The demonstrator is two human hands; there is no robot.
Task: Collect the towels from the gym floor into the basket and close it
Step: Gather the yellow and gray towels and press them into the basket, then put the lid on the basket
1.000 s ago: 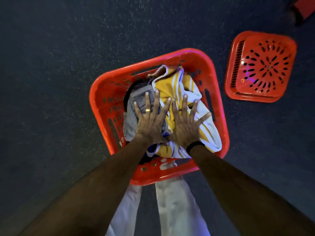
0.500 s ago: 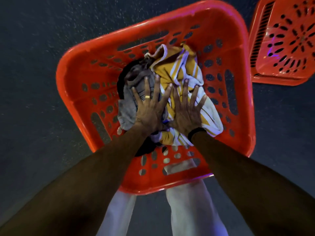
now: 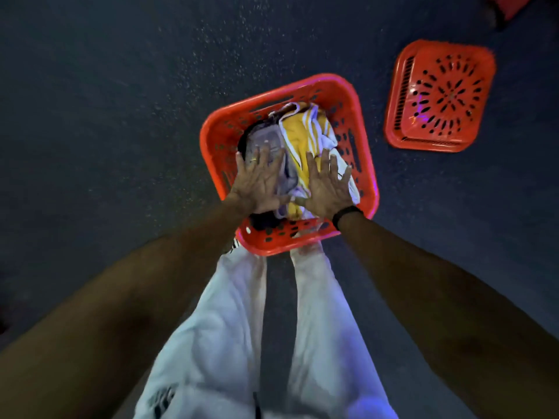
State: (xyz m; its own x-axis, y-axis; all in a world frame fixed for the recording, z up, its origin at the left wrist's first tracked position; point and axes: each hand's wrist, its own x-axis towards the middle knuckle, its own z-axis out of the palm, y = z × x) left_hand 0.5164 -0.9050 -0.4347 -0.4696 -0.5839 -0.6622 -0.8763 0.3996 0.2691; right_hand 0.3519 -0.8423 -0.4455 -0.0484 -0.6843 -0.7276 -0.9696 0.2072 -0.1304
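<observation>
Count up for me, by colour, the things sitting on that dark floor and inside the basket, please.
Orange: 2, the laundry basket and its lid lying apart on the floor
Yellow with white stripes: 1, a towel
Grey: 1, a towel
Total: 4
Something dark sits under the towels, and a red object is cut off at the top corner; neither is counted.

Orange basket and its lid: glossy perforated moulded plastic, catching the light. Yellow striped towel and grey towel: soft matt cloth. Floor: dark, rough, speckled. I am wearing smooth white cloth trousers.
</observation>
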